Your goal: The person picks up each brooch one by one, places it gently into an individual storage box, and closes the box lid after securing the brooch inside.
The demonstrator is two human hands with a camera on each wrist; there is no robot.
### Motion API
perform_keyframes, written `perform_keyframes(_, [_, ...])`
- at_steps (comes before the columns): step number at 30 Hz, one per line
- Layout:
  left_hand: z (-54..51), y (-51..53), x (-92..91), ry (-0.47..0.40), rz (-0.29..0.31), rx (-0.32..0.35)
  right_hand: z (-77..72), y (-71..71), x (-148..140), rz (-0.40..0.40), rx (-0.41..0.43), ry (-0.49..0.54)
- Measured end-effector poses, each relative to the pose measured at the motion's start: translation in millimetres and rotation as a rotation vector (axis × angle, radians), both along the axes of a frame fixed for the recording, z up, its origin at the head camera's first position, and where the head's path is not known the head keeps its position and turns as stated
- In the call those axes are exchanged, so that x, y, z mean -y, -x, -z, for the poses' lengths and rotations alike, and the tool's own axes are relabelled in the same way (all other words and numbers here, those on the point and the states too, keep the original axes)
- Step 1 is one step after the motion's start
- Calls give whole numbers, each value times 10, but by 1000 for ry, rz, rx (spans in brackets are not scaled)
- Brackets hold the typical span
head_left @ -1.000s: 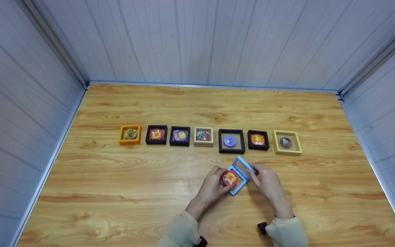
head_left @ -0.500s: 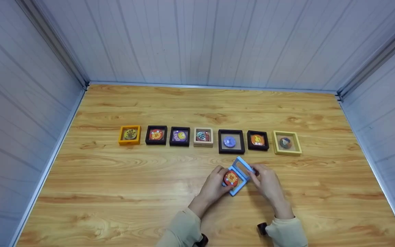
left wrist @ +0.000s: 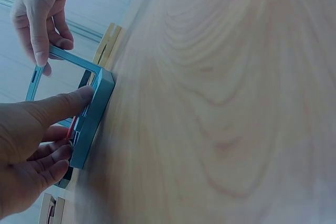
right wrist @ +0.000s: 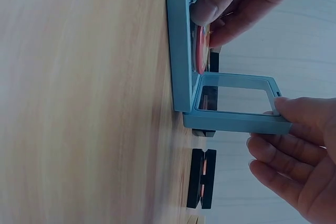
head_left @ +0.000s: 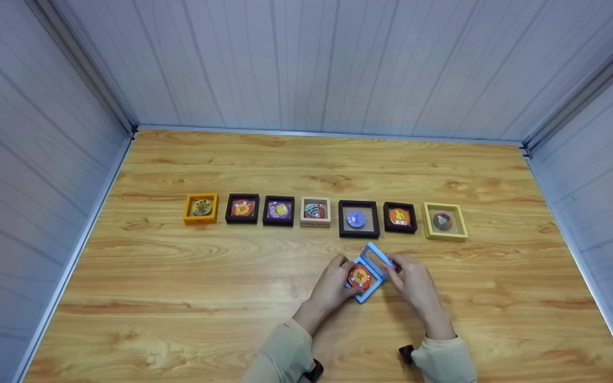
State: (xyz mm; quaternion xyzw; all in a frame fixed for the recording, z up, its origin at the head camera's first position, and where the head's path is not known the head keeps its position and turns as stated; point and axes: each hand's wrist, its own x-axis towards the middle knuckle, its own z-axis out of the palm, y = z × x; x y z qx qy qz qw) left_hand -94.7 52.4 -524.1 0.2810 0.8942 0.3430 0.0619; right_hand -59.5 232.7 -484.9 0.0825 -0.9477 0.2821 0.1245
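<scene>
A light blue hinged display frame (head_left: pixel 369 293) stands unfolded on the table, its lid (right wrist: pixel 236 123) raised at an angle to the base. My left hand (head_left: pixel 330 287) pinches a round red badge (head_left: pixel 359 276) with a gold centre by its edges, over the base. In the right wrist view the badge (right wrist: pixel 201 51) lies along the inside of the base, with the thumb reaching in at its edge. My right hand (head_left: pixel 417 282) holds the outer edge of the lid between thumb and fingers. The base's far corner is partly hidden by my left fingers.
Behind the hands runs a row of closed frames with round badges: orange (head_left: pixel 201 208), black (head_left: pixel 242 208), black (head_left: pixel 279 210), cream (head_left: pixel 315 212), larger black (head_left: pixel 359 218), small black (head_left: pixel 400 217) and pale yellow (head_left: pixel 446 221). Pale panel walls (head_left: pixel 306 64) enclose the wooden table (head_left: pixel 179 298).
My left hand has shifted slightly right with the red badge, bringing it further over the blue base. My right hand keeps its hold on the lid, almost unmoved.
</scene>
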Motion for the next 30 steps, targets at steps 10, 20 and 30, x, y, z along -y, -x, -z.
perform_keyframes(10, [11,7,2,34,0,-22,-1,-4,7,-2,-4,6])
perform_keyframes(20, [0,-20,110,-54,-35,-20,0,-20,15,23,7,22])
perform_keyframes(30, [-64,-24,227,-19,-29,21,-32,-38,-12,52,33,44])
